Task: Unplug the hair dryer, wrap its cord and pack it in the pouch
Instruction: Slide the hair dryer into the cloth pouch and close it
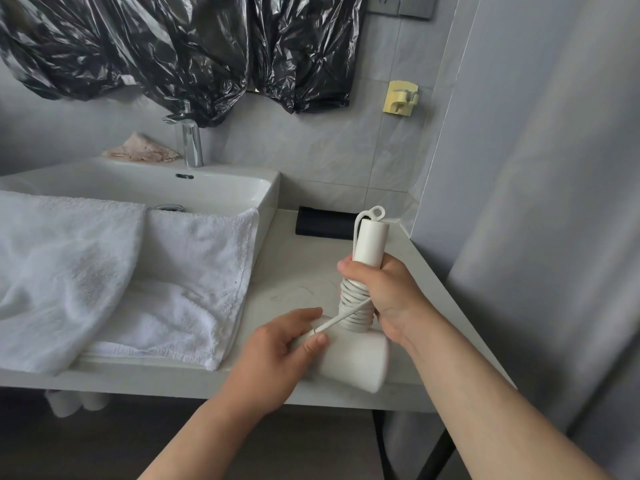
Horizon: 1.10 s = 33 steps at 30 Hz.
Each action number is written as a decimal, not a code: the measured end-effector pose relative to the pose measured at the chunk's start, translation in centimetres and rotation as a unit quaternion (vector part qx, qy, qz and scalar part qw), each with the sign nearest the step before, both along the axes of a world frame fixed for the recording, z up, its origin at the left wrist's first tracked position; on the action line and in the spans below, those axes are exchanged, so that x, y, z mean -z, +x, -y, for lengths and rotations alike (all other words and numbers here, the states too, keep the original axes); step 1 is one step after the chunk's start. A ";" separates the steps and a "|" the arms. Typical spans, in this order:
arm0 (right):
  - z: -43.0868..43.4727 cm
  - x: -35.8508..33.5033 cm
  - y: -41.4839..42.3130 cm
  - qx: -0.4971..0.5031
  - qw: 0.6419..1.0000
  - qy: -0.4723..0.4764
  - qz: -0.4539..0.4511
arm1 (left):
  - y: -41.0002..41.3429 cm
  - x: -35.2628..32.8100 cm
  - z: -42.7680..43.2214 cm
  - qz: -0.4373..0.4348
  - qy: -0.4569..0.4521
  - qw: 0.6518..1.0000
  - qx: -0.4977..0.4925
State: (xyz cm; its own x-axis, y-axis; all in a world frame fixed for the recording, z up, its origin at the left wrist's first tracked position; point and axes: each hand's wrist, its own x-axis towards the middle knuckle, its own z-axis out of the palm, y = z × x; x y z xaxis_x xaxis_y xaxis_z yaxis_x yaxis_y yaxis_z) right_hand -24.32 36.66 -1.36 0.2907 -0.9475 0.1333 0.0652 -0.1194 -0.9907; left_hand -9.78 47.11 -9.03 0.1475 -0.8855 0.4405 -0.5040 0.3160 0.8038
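A white hair dryer point(356, 358) hangs upside down over the counter's front edge, handle point(370, 244) pointing up and away, barrel lowest. Its white cord point(355, 311) is coiled many times around the handle near the barrel. My right hand point(388, 299) grips the handle over the coils. My left hand point(277, 355) pinches the plug end of the cord, pulled taut diagonally from the coils, against the barrel. A dark pouch point(325, 223) lies flat at the back of the counter, beyond the handle.
White towels point(138, 271) drape over the sink point(221, 188) and the counter point(298, 268) to the left. A chrome tap point(190, 140) stands behind the basin. The grey wall point(536, 202) closes the right side, with a yellow wall hook point(401, 98). Black plastic bags point(194, 46) hang above.
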 end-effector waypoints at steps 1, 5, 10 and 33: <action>0.0 0.1 -0.3 -0.021 0.999 0.020 0.027 | 0.1 -0.2 0.1 -0.014 0.003 1.000 0.002; 0.0 0.3 -1.5 -0.120 0.986 0.058 0.103 | 0.0 -0.1 0.3 -0.011 -0.004 1.000 0.005; -0.1 1.0 -0.6 -0.038 0.993 0.037 0.104 | -0.5 0.4 0.5 -0.012 -0.018 1.000 -0.008; -0.5 1.3 0.1 0.005 0.995 -0.028 0.099 | 1.8 -1.6 2.0 -0.289 0.108 0.951 0.014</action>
